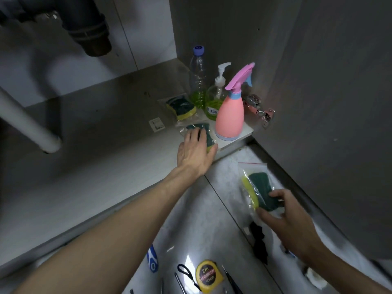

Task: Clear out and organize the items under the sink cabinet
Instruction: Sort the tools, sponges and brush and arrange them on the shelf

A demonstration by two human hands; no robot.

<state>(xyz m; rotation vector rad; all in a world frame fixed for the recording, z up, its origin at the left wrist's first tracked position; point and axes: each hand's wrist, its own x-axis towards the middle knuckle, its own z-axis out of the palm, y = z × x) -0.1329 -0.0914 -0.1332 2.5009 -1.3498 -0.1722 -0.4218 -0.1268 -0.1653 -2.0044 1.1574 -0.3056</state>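
My left hand (196, 151) reaches into the cabinet and lies on a bagged green-and-yellow sponge (203, 130) at the cabinet floor's front right, fingers over it and thumb at its near end. Out over the tiled floor, my right hand (284, 211) pinches a second bagged sponge (257, 189) in a clear zip bag. A third bagged sponge (182, 106) rests further back in the cabinet. Behind them stand a pink spray bottle (230, 115), a pump bottle (213, 100) of green liquid and a clear plastic bottle (197, 79) with a blue cap.
A dark drain pipe (89, 28) hangs at the upper left and a white pipe (27, 124) slants down to the cabinet floor. The door hinge (259, 109) juts from the right wall. On the tiled floor near me lie a yellow tape measure (207, 276), a blue-handled tool (152, 261) and thin metal tools.
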